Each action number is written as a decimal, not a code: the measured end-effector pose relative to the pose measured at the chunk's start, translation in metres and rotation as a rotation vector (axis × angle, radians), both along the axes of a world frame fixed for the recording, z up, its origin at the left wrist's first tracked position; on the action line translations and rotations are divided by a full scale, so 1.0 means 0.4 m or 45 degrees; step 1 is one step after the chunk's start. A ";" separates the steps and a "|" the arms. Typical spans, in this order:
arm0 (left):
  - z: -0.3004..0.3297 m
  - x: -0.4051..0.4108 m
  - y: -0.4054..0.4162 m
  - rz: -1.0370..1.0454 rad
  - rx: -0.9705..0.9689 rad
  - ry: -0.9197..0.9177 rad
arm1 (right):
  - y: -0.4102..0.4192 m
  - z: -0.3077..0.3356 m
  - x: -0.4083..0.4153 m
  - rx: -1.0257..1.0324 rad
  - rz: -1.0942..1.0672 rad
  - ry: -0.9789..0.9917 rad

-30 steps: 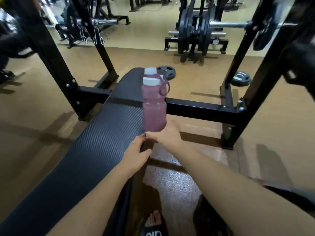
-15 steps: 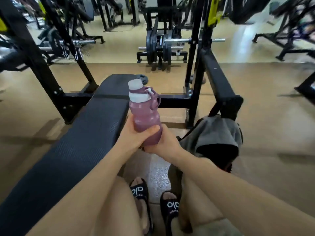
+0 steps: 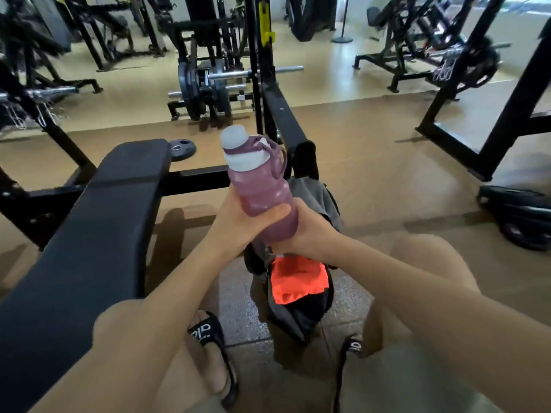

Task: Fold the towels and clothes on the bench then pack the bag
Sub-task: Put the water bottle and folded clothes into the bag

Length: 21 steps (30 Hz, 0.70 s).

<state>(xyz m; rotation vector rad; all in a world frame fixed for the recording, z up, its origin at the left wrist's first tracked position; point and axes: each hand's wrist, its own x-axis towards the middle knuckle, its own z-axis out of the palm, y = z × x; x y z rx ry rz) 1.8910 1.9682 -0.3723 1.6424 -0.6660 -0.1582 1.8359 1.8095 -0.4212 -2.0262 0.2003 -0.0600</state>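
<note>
bottle (image 3: 260,186) | gripped by left hand (image 3: 238,225), right hand (image 3: 307,234) | above bag (image 3: 298,311)

Two bare forearms reach forward from the bottom of the view and meet near the centre. The left hand (image 3: 238,222) wraps around the lower body of a mauve ribbed plastic water bottle with a white cap (image 3: 262,189), its thumb lying across the front. The right hand (image 3: 307,234) cups the bottle's base from the right side, fingers curled beneath it. The bottle tilts slightly left.
</note>
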 end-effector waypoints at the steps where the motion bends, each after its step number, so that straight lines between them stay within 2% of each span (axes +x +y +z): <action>1: -0.004 -0.012 -0.022 -0.037 0.001 0.023 | -0.022 -0.004 -0.024 -0.003 -0.015 0.005; 7: -0.073 -0.055 -0.163 -0.152 0.008 0.218 | -0.175 -0.049 -0.125 -0.030 -0.068 0.075; 15: -0.168 -0.063 -0.374 -0.171 0.181 0.173 | -0.377 -0.140 -0.136 -0.022 -0.059 0.212; 21: -0.211 -0.021 -0.522 -0.231 0.249 0.148 | -0.513 -0.196 -0.101 0.029 -0.092 0.221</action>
